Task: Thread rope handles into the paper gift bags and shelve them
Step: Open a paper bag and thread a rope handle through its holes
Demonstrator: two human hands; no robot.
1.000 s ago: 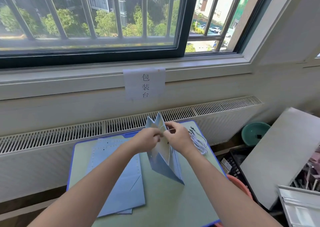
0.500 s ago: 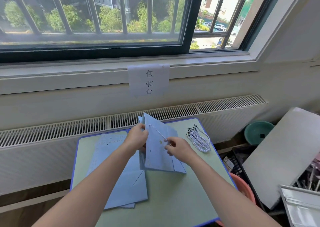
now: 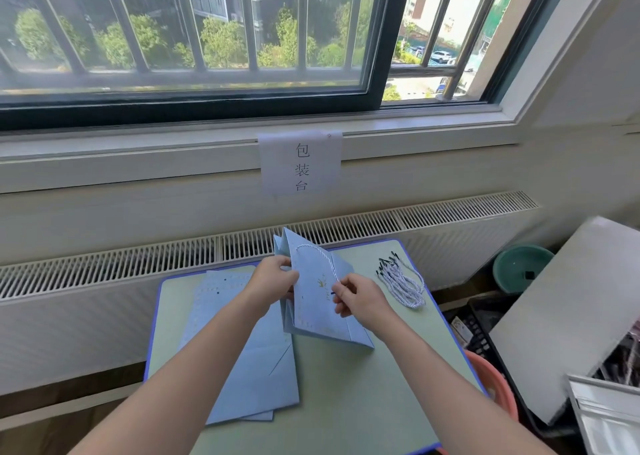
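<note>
A: Holding the pale blue gift bag (image 3: pixel 313 298) half-folded on the green table (image 3: pixel 381 385), its bottom edge resting on the tabletop and its mouth tilted up toward the window. The left hand (image 3: pixel 273 281) pinches the bag's left upper edge, thumb on the near panel and the other fingers behind it.

B: Right hand?

A: The right hand (image 3: pixel 358 298) sits against the near panel, thumb and forefinger pressed together on the dark-tipped end of a white rope handle (image 3: pixel 322 257). The rope arcs up from that pinch across the panel to its top left corner. Whether the end is through a hole, I cannot tell.

B: Supply?

A: A bundle of spare ropes (image 3: pixel 403 283) with black tips lies on the table just right of the right hand, not touching it. A stack of flat blue bags (image 3: pixel 249 368) lies left of the held bag and partly under its corner.

B: Surroundings?

A: A paper sign (image 3: pixel 300 163) with printed characters hangs from the sill above a radiator grille (image 3: pixel 138 260). A teal basin (image 3: pixel 519 267) sits on the floor to the right.
</note>
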